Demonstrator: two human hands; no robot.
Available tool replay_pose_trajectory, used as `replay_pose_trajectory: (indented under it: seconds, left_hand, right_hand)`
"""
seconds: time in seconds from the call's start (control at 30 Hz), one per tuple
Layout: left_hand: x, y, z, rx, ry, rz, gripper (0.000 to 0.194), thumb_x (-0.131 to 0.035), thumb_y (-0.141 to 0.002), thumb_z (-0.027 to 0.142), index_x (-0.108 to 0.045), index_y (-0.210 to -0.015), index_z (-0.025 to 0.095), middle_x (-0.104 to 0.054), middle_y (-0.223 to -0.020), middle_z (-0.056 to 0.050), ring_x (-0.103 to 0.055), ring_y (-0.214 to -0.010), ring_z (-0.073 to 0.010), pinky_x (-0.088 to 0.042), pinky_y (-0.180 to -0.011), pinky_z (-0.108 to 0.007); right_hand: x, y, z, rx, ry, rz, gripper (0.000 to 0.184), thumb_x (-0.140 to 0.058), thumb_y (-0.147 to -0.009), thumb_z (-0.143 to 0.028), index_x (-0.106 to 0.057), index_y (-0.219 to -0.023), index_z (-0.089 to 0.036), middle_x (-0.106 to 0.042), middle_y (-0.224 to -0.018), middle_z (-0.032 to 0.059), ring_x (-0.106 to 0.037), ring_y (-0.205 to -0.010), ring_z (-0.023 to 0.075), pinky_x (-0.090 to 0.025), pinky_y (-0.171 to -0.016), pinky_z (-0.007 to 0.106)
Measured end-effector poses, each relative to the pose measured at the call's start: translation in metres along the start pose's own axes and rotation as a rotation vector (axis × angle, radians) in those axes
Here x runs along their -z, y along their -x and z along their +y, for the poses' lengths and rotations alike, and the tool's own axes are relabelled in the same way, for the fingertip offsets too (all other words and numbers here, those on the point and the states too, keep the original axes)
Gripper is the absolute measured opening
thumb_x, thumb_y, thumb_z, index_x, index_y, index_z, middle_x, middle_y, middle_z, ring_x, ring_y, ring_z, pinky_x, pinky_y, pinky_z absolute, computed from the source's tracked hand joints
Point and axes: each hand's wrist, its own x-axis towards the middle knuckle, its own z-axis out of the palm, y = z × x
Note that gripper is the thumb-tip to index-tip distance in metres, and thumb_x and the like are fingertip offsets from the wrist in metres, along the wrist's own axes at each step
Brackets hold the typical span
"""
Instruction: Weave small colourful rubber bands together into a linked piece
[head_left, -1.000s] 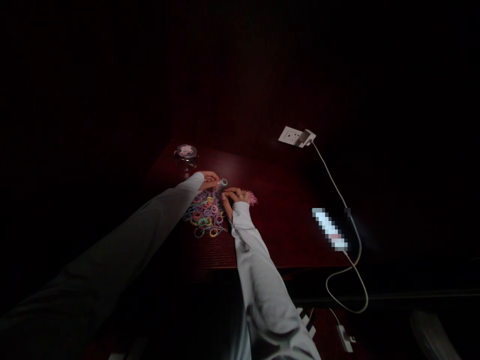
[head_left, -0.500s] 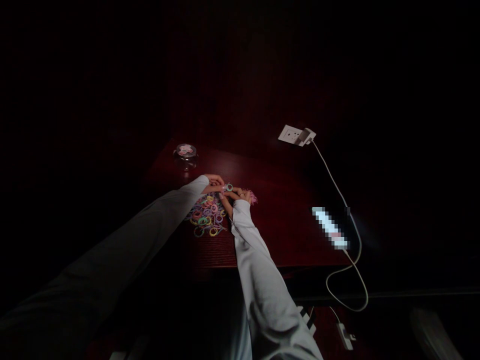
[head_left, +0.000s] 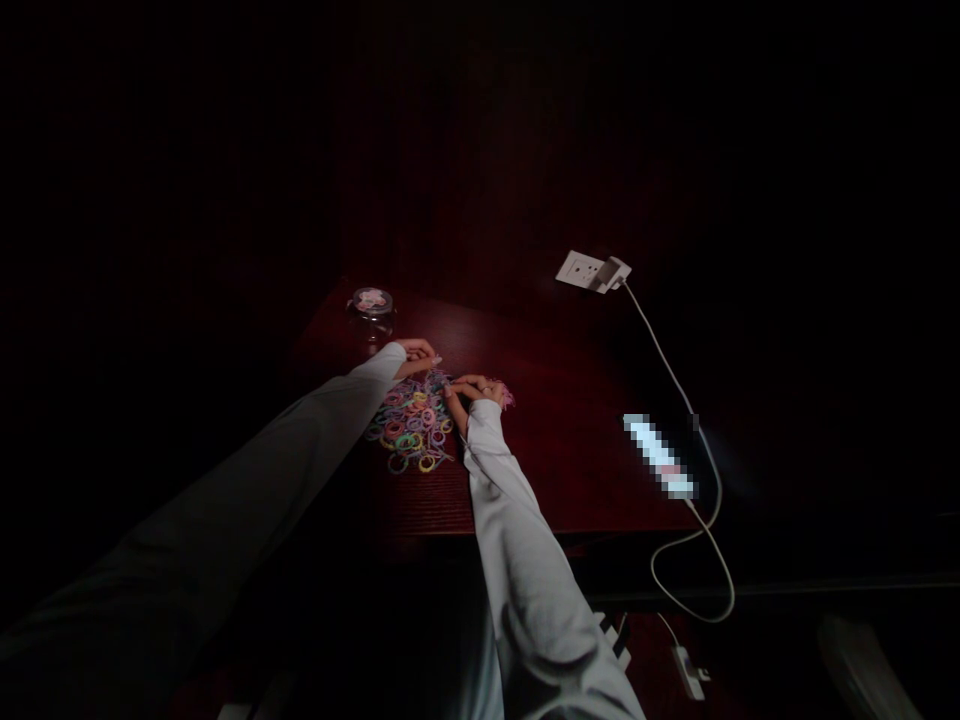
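Observation:
Many small elastic hair ties in pastel colours form a loose pile (head_left: 417, 432) on the dark red table. At the pile's far left edge is my left hand (head_left: 417, 355), fingers curled and the thumb against the fingertips; anything in that pinch is too small to make out. My right hand (head_left: 471, 392) rests at the pile's right side, its thumb and forefinger drawn together over the hair ties. Whatever they hold is unclear. Pink hair ties (head_left: 508, 397) show just beyond the right hand, partly hidden by it.
A clear jar (head_left: 373, 318) with a patterned lid stands at the back left of the table (head_left: 555, 450). To the right lies a lit phone (head_left: 660, 457) on a white cable (head_left: 667, 370) from a wall socket (head_left: 579, 269). A power strip (head_left: 690, 672) is below.
My left hand has drawn back to the left, away from my right hand. The green hair tie that showed between them is no longer visible there. My right hand has barely moved.

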Motion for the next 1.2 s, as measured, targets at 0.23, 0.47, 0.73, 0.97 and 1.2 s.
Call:
replay_pose_trajectory:
  seconds: [0.23,0.47,0.73,0.97,1.2]
  left_hand:
    - [0.0,0.002,0.002,0.091,-0.008,0.008,0.04,-0.083,-0.078,0.055,-0.064,-0.074,0.02,-0.064,-0.062,0.001,-0.055,-0.055,-0.0127,-0.041,-0.052,-0.024]
    - [0.005,0.005,0.003,0.129,-0.098,-0.015,0.043,-0.074,-0.086,0.061,-0.073,-0.08,0.018,-0.069,-0.063,-0.002,-0.055,-0.053,-0.0139,-0.036,-0.052,-0.024]
    - [-0.004,0.011,0.002,0.037,-0.075,-0.044,0.056,-0.069,-0.082,0.074,-0.074,-0.089,0.019,-0.062,-0.061,0.001,-0.051,-0.056,-0.014,-0.036,-0.056,-0.026]
    - [-0.013,0.008,-0.004,-0.018,-0.059,-0.153,0.055,-0.077,-0.072,0.073,-0.071,-0.083,0.019,-0.065,-0.072,0.0,-0.051,-0.061,-0.0128,-0.042,-0.058,-0.025]
    - [-0.011,0.011,0.004,-0.015,-0.041,-0.171,0.048,-0.078,-0.075,0.067,-0.073,-0.079,0.02,-0.058,-0.057,0.004,-0.049,-0.056,-0.0125,-0.04,-0.057,-0.024]
  right_hand:
    - [0.002,0.0,0.0,-0.001,-0.029,0.005,0.014,-0.077,-0.098,-0.025,-0.084,-0.087,-0.029,-0.079,-0.114,0.0008,-0.055,-0.109,0.0238,-0.039,-0.102,0.042]
    - [0.001,0.0,0.002,0.019,-0.017,0.03,0.013,-0.077,-0.097,-0.021,-0.085,-0.09,-0.03,-0.079,-0.112,0.001,-0.056,-0.106,0.0232,-0.041,-0.101,0.042]
    - [0.0,0.001,0.004,0.052,0.009,0.025,0.01,-0.079,-0.097,-0.024,-0.084,-0.09,-0.03,-0.079,-0.114,0.0008,-0.057,-0.108,0.0232,-0.041,-0.101,0.042]
    - [0.0,0.002,0.004,0.071,0.045,0.009,0.011,-0.078,-0.097,-0.023,-0.085,-0.091,-0.029,-0.078,-0.113,0.001,-0.057,-0.109,0.0227,-0.04,-0.102,0.042]
    - [0.0,0.001,0.002,0.047,0.015,0.008,0.01,-0.078,-0.096,-0.023,-0.085,-0.09,-0.028,-0.078,-0.113,0.0022,-0.056,-0.109,0.0237,-0.04,-0.103,0.044]
